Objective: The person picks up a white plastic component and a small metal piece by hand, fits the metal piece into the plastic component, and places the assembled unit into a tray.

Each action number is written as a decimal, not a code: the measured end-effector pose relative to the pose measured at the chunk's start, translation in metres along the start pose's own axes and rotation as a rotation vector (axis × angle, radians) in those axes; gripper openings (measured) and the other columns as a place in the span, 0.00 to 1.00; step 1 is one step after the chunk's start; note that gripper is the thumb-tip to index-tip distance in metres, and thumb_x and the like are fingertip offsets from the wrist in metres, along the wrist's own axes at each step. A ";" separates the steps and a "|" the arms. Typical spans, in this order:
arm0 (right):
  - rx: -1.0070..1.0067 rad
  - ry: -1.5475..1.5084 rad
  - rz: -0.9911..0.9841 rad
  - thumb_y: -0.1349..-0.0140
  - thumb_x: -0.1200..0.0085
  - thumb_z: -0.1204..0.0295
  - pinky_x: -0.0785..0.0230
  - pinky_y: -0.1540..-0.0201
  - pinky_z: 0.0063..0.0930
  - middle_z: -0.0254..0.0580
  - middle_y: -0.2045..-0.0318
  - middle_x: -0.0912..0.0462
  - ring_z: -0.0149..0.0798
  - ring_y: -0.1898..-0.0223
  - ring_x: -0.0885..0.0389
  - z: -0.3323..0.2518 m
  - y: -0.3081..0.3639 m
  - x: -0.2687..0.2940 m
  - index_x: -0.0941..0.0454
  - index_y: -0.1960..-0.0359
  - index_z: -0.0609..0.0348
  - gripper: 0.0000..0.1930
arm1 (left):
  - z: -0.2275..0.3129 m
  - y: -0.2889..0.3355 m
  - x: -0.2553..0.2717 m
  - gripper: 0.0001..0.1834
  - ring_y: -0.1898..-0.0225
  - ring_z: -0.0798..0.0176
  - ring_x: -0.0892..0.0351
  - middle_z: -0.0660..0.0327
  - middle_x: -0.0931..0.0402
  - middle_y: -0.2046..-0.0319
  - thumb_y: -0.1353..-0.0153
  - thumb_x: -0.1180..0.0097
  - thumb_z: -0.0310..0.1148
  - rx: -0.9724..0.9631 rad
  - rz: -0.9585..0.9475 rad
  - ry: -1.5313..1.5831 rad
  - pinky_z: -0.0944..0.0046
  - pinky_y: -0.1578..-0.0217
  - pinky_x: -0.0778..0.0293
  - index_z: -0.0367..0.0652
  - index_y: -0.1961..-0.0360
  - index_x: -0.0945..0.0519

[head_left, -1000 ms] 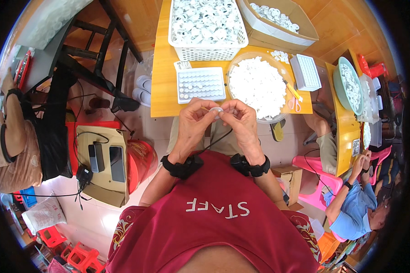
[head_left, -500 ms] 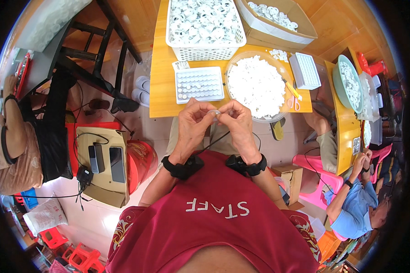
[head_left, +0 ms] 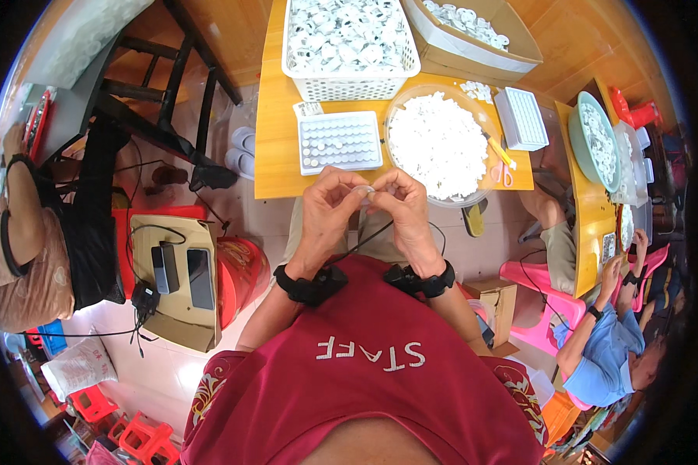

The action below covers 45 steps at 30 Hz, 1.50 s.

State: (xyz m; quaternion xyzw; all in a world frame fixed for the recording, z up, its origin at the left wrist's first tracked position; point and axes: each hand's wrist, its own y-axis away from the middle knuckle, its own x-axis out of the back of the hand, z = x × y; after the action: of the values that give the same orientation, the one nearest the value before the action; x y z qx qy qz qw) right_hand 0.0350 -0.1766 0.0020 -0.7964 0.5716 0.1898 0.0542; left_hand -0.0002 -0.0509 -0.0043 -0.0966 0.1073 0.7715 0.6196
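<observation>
Both of my hands meet just in front of the table's near edge. My left hand (head_left: 329,208) and my right hand (head_left: 402,205) pinch a small pale round piece (head_left: 364,190) between thumbs and forefingers; its exact kind is too small to tell. Just beyond my left hand lies a white tray (head_left: 371,147) with rows of round pockets, a few small discs sitting in its left part. A wide clear bowl (head_left: 485,116) heaped with small white parts (head_left: 436,143) stands beyond my right hand.
Behind the tray stand a white perforated basket (head_left: 349,89) and a cardboard box (head_left: 481,66), both holding white parts. On the right are stacked trays (head_left: 523,120), a yellow cutter (head_left: 501,153) and pink-handled scissors (head_left: 502,175). A co-worker in blue (head_left: 597,364) sits at the right.
My hands stay almost in place, fingers shifting slightly around the small piece. At the right, the co-worker's hands have moved apart, one reaching farther up.
</observation>
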 end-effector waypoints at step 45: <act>0.580 0.832 0.242 0.58 0.46 0.81 0.34 0.79 0.30 0.46 0.81 0.26 0.41 0.81 0.26 0.009 -0.005 -0.008 0.23 0.71 0.67 0.09 | 0.002 0.005 -0.014 0.13 0.75 0.62 0.26 0.57 0.31 0.78 0.54 0.46 0.14 -0.330 0.106 -0.508 0.68 0.73 0.28 0.33 0.65 0.21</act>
State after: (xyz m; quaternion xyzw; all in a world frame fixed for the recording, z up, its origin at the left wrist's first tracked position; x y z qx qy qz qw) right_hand 0.0356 -0.1648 -0.0045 -0.6851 0.6617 -0.3041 0.0183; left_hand -0.0019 -0.0641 0.0020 0.0058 -0.1728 0.8091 0.5616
